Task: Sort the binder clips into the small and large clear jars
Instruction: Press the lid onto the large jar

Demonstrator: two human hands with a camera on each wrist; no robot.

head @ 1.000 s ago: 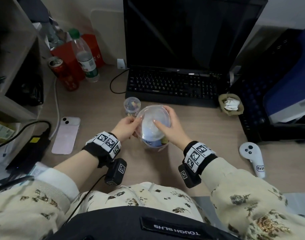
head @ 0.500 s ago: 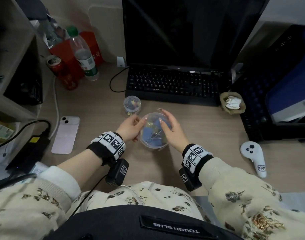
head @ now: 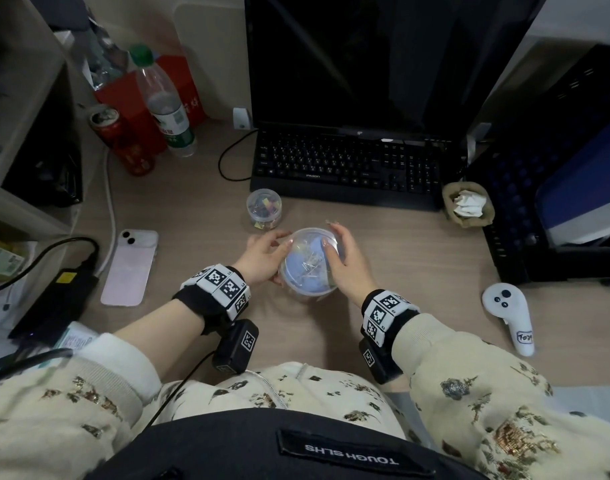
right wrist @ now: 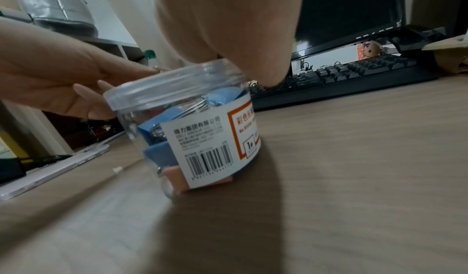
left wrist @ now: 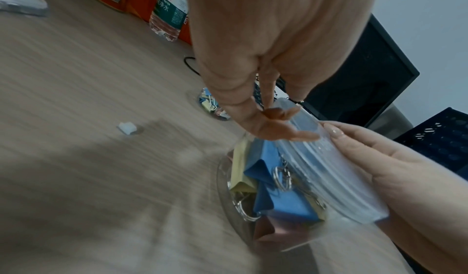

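Note:
The large clear jar [head: 307,271] stands on the desk in front of me, with blue, yellow and pink binder clips [left wrist: 276,198] inside and a white barcode label [right wrist: 210,150]. Its clear lid [right wrist: 172,84] sits on top. My left hand [head: 279,258] curls round the jar's left side at the rim. My right hand [head: 331,237] grips the lid from the right, thumb on its edge. The small clear jar [head: 264,206], lid on, holds small coloured clips and stands just behind, near the keyboard.
A black keyboard [head: 345,164] and monitor fill the back. A pink phone [head: 130,268] and a power brick [head: 54,299] lie to the left, a bottle [head: 165,105] and red can [head: 123,143] at back left. A white controller [head: 508,317] and black crate [head: 539,202] are on the right.
The large jar, held up and tilted toward me a second ago, has come down onto the desk. Both hands stayed on it.

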